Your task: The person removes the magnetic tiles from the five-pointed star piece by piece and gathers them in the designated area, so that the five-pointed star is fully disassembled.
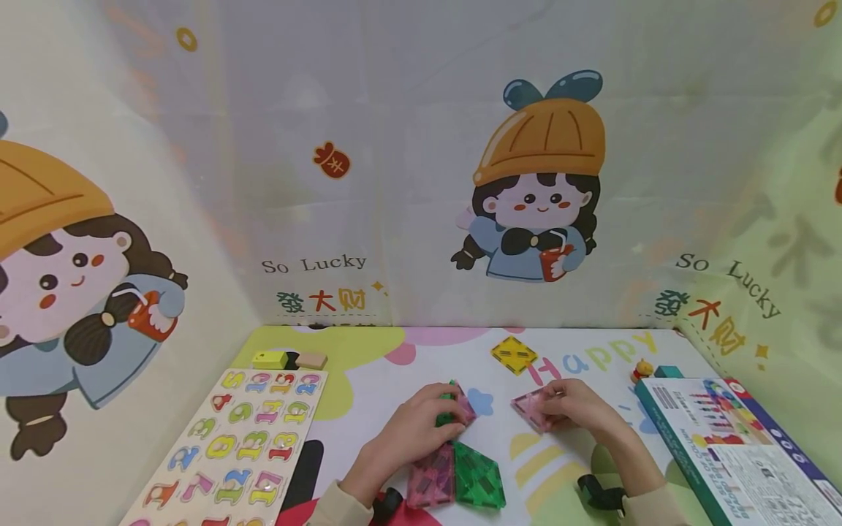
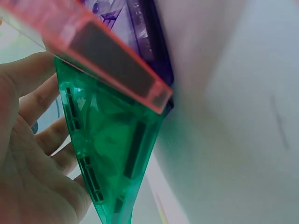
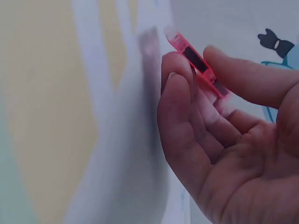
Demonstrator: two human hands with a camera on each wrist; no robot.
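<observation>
My left hand curls around a small upright group of translucent magnetic tiles. In the left wrist view its fingers lie along and behind a green tile, with a pink tile and a purple tile against it. The hand hides much of this group from the head. To the right, my right hand pinches another pink tile between thumb and fingertips, just above the table. Nearer me, a pink square tile and a green tile lie side by side, close below my left hand.
Further back lies a yellow tile. A wooden number board fills the left side, with a yellow block behind it. On the right are a boxed set, a small figurine and a teal block. Printed cloth walls surround the table.
</observation>
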